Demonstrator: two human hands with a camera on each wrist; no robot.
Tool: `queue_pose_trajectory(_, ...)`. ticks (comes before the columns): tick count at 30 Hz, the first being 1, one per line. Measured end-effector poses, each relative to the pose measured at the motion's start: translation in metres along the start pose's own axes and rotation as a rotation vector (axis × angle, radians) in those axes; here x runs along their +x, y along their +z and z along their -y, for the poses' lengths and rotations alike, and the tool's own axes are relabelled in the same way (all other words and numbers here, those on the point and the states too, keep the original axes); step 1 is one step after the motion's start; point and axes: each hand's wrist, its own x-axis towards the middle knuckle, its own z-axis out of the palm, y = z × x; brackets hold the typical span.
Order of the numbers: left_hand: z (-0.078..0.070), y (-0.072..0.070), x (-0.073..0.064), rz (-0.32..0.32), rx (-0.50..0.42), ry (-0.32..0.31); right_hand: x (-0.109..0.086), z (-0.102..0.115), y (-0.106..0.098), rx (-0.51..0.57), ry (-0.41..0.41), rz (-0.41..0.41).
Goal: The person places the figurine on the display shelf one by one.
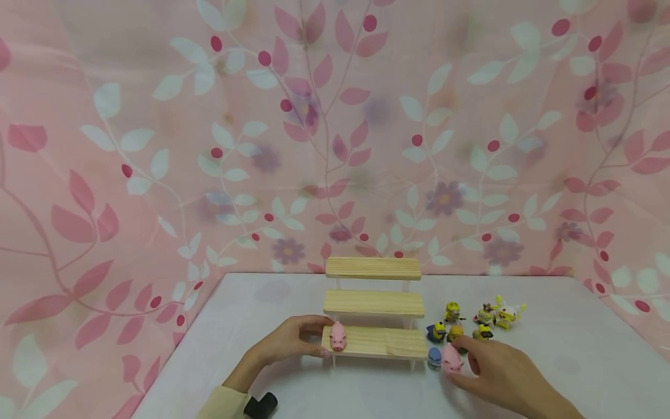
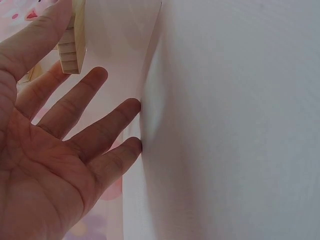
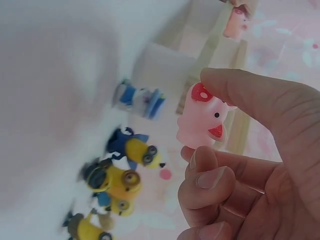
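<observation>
My right hand (image 1: 497, 366) pinches a pink toy pig (image 3: 202, 117) between thumb and fingertips, just beyond the right end of a three-tier wooden stand (image 1: 377, 342). In the right wrist view the pig shows red ears or snout and a black eye. At the stand's left end, my left hand (image 1: 288, 343) holds the lowest plank between thumb and forefinger, its other fingers stretched out below in the left wrist view. A second pink toy pig (image 1: 338, 336) sits on that plank by the left fingertips, facing front.
A small blue figurine (image 1: 434, 358) stands between the stand and the right hand. Behind that hand are several yellow toy figures (image 1: 452, 312), with a white-and-yellow figure (image 1: 506, 314) farthest right. Floral cloth (image 1: 377, 145) hangs behind the white tabletop (image 1: 251, 305).
</observation>
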Motion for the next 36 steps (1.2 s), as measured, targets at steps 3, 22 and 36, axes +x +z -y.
queue_pose_trajectory(3, 0.000, 0.000, 0.000, -0.001, -0.008, -0.003, 0.002, 0.005, -0.001, -0.002, -0.081, -0.063)
queue_pose_trajectory(22, -0.001, 0.001, 0.000, -0.001, -0.021, -0.008, 0.028, 0.037, 0.004, 0.049, -0.318, -0.213)
queue_pose_trajectory(36, 0.000, 0.000, 0.000, -0.002, -0.009, -0.009, 0.056, 0.059, 0.011, 0.057, -0.291, -0.111)
